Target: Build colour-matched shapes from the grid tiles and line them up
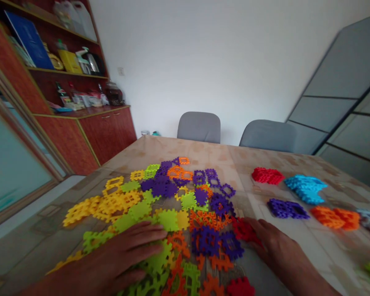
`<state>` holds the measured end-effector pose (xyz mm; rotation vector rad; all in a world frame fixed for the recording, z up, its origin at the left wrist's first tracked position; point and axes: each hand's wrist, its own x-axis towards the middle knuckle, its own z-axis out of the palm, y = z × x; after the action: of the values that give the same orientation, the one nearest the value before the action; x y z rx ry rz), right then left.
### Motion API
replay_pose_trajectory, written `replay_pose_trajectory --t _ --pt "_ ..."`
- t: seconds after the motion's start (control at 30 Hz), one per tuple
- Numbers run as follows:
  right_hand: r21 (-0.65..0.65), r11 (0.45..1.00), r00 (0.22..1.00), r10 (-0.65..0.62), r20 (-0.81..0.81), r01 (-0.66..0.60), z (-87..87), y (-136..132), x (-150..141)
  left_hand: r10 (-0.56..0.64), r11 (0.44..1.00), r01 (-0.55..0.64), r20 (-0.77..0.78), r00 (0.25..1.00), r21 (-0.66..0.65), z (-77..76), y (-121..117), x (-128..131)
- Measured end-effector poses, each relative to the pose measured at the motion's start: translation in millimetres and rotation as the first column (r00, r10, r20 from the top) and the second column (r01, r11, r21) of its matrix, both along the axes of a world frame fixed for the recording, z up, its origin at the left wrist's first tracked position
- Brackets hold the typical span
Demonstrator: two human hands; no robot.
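The table (249, 158) under everything wears a beige, patterned cover with a slight sheen. Beyond the pile (163, 187) stand gray chairs (199, 125) with rounded backs. The pile itself sprawls across the table before me: flat, matte, plastic-looking pieces with toothed edges, some solid squares, some cut out like window frames. Yellow ones (111, 203) gather on its left side, lime ones (168, 220) fill its near middle, and purple and orange mix through the rest.

My left hand (123, 255) lies palm down over the pile's near left, fingers long and slightly spread above lime pieces. My right hand (279, 244) is at the pile's right edge, fingers bent together onto a red piece (245, 230); with my thumb hidden and the view smeared, I can't tell whether they pinch it.

Well to the right of the pile sit sorted stacks: bright blue (306, 188), orange (336, 217), dark purple (288, 209) and red (267, 175), their notched rims layered unevenly.
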<state>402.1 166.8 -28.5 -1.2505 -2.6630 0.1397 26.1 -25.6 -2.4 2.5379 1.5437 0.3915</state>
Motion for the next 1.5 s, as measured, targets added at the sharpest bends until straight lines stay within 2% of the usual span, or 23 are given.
replay_pose_trajectory --t 0.1,0.2,0.3,0.4,0.57,0.63,0.73,0.9,1.13,1.4,1.5 --pt "0.012 1.000 1.000 -0.005 0.007 0.005 -1.7 1.8 1.1 0.159 0.981 -0.162 0.039 0.986 0.103 -10.0 -2.8 -22.2" --pt "-0.001 1.000 1.000 0.008 0.022 -0.008 -1.1 1.9 0.3 0.326 0.924 -0.337 0.089 0.941 0.179 -25.5 6.7 -39.2" --pt "-0.036 0.999 0.999 0.021 0.036 -0.019 2.9 0.8 -2.1 0.313 0.939 -0.324 0.099 0.945 0.117 -33.2 20.2 -41.8" --pt "-0.071 0.997 0.998 0.013 0.064 -0.008 7.5 0.0 -2.5 0.270 0.962 -0.273 0.088 0.959 0.022 -29.1 35.9 -36.7" --pt "-0.112 0.994 0.999 0.023 0.032 -0.020 7.4 0.8 3.2 0.335 0.936 -0.340 0.069 0.940 0.092 -16.4 49.5 -28.1" --pt "-0.106 0.994 1.000 0.006 0.028 -0.003 6.1 0.3 3.3 0.299 0.947 -0.305 0.068 0.952 0.101 -13.7 46.0 -19.7" --pt "-0.095 0.995 0.999 -0.021 0.048 0.026 7.6 -2.1 -1.0 0.179 0.976 -0.188 0.090 0.980 0.108 -10.6 38.1 0.0" --pt "-0.161 0.987 0.996 -0.014 0.086 0.028 21.2 -6.7 -8.3 0.000 0.991 -0.011 0.078 0.997 0.137 0.9 43.1 37.3" --pt "-0.241 0.968 0.995 -0.043 0.087 0.063 34.6 -9.9 -12.7 -0.145 0.978 0.128 0.093 0.985 0.167 16.3 82.1 86.1" --pt "-0.203 0.979 0.999 -0.031 0.004 0.032 35.9 -4.9 -4.3 -0.237 0.971 0.240 0.127 0.963 -0.011 7.9 129.2 124.2" --pt "-0.197 0.980 0.999 -0.024 -0.033 0.017 33.1 -2.6 -6.6 -0.189 0.982 0.191 0.098 0.977 -0.007 7.2 144.3 133.0"
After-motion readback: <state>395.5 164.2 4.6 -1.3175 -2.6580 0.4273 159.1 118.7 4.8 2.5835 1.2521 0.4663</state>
